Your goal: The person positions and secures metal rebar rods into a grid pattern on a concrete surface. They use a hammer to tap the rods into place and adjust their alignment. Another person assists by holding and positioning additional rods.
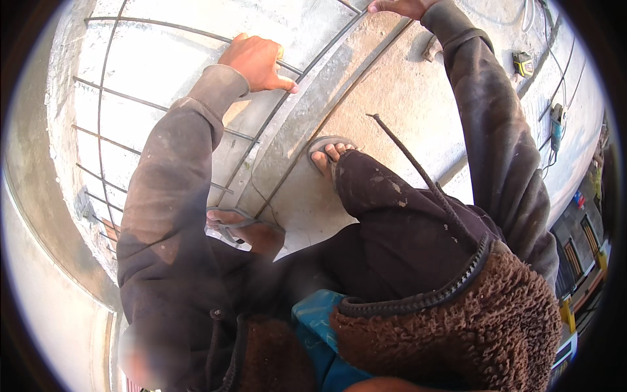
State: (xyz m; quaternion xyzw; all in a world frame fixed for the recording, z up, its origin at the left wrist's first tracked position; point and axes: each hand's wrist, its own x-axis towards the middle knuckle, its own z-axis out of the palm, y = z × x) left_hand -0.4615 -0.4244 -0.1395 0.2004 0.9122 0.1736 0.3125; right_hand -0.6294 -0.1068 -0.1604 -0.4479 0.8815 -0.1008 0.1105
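Note:
A grid of thin steel rebar (pixel 170 106) stretches over the pale concrete at the upper left, its crossbars meeting a long bar on the right side. My left hand (pixel 255 62) is closed round one crossbar, its thumb reaching to the long rebar (pixel 277 104). At the top edge my right hand (pixel 401 6) has its thumb side against the far part of that same long bar. The picture's edge cuts off part of this hand. Another straight bar (pixel 353 91) lies on the floor to the right of the grid, beside my sandalled foot (pixel 332 151).
On the floor at the right lie a yellow and black tape measure (pixel 522 64) and a teal angle grinder (pixel 556 127) with its cord. A concrete ledge (pixel 55 222) curves along the left. Beyond the right edge, buildings (pixel 578 251) show lower down.

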